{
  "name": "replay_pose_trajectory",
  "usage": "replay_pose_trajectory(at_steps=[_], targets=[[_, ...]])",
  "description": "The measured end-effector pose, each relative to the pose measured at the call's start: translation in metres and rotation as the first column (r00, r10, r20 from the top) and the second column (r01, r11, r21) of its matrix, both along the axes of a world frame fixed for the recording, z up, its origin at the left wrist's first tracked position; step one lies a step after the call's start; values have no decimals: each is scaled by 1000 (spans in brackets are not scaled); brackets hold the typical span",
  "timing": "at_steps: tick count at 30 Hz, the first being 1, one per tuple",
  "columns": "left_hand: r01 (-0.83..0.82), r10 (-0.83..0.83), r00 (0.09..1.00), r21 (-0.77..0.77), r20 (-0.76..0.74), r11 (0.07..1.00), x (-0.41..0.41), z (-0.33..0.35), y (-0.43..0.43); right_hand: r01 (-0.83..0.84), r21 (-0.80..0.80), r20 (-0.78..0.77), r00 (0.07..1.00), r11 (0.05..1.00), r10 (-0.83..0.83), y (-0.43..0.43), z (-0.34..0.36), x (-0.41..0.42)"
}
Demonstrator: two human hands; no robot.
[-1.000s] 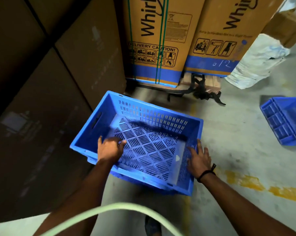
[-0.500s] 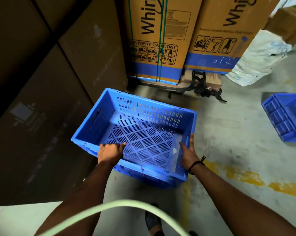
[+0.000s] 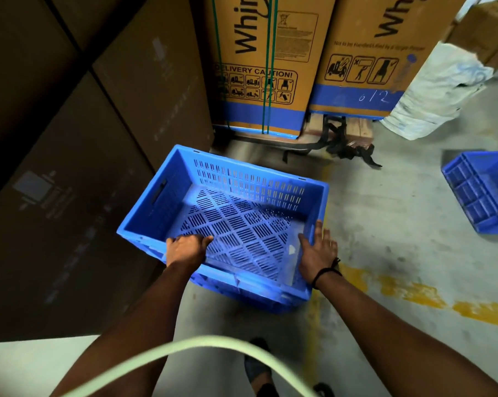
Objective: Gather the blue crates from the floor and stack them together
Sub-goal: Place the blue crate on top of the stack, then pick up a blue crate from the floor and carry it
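A blue slatted crate (image 3: pixel 242 179) is in front of me, tilted slightly, over the concrete floor. My left hand (image 3: pixel 185 249) grips its near rim, fingers curled over the edge into the crate. At the near right corner my right hand (image 3: pixel 318 253) holds the right wall, thumb inside and fingers outside. A second blue crate (image 3: pixel 482 190) lies on the floor at the far right, cut off by the frame edge.
Dark cardboard boxes (image 3: pixel 70 167) wall off the left side. Tall printed cartons (image 3: pixel 259 67) stand behind the crate on a pallet with black straps (image 3: pixel 345 144). A white sack (image 3: pixel 436 90) leans at the right. A worn yellow line (image 3: pixel 413 290) crosses the floor.
The crate has come nearer to the cartons and sits squarer to me. My right hand has shifted from inside the right wall to straddling it at the corner.
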State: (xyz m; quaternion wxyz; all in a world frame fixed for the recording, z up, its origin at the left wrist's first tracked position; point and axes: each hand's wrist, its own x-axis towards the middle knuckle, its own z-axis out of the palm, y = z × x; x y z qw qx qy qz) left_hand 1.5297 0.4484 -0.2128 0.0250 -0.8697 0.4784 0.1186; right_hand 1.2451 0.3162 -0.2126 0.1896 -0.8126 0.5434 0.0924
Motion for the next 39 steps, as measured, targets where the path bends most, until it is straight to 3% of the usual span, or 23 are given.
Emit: replay_pose_trajectory(at_steps=[2,6,9,14,20,25,31,39], targets=[[-9,9,1000,-59,-4,998,-6,0,-1,-100,-191,13,994,976,104,6,-2,-3],[59,-61,998,-89,-16,994,-36,-5,-4,-239,-232,22,968,943,250,19,-10,-20],[97,-97,994,-6,46,995,-51,-3,-6,-199,-100,52,977,975,205,16,-10,-23],[16,-15,996,13,-91,1000,-51,6,-23,-201,-47,108,973,978,205,9,2,-27],[118,-164,973,-260,-162,958,-96,60,-82,9,-143,261,965,990,29,-30,53,-80],[243,-333,932,-435,-143,867,-162,125,-145,182,-300,317,945,936,-83,-70,99,-162],[415,-521,851,-515,-73,750,-277,179,-202,357,-351,395,895,866,-209,-86,127,-266],[505,-669,737,-579,-97,640,-448,185,-259,547,-375,419,820,749,-390,-100,148,-435]])
